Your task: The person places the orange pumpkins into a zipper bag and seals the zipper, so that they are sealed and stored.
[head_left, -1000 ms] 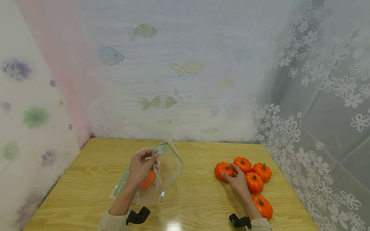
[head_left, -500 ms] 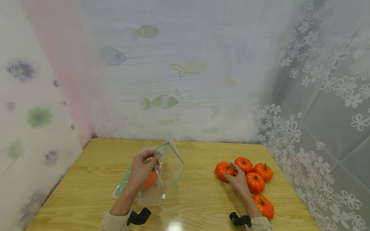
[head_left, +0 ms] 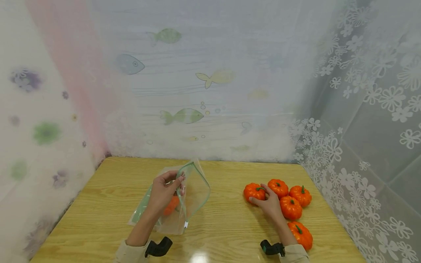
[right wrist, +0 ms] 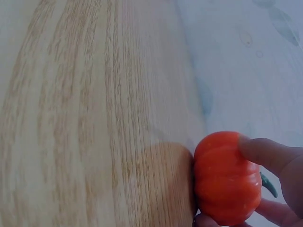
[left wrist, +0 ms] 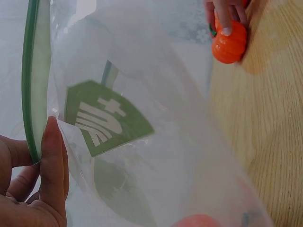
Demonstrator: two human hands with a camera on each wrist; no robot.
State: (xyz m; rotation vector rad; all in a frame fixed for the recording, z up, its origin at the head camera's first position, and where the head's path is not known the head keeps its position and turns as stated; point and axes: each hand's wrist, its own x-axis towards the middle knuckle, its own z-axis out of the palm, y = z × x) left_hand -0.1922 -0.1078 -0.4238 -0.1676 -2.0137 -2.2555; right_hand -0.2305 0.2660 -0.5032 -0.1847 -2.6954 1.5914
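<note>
Wood-grain table (head_left: 220, 215), fish-print backdrop (head_left: 217, 51); left grip (head_left: 163, 190) pinching clear bag (head_left: 196, 193), right grip (head_left: 270, 202) pinching orange pumpkin (head_left: 251, 192).

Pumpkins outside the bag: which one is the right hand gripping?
The leftmost pumpkin outside the bag, in the head view. The right hand holds it; the four other pumpkins sit ungripped to its right.
</note>
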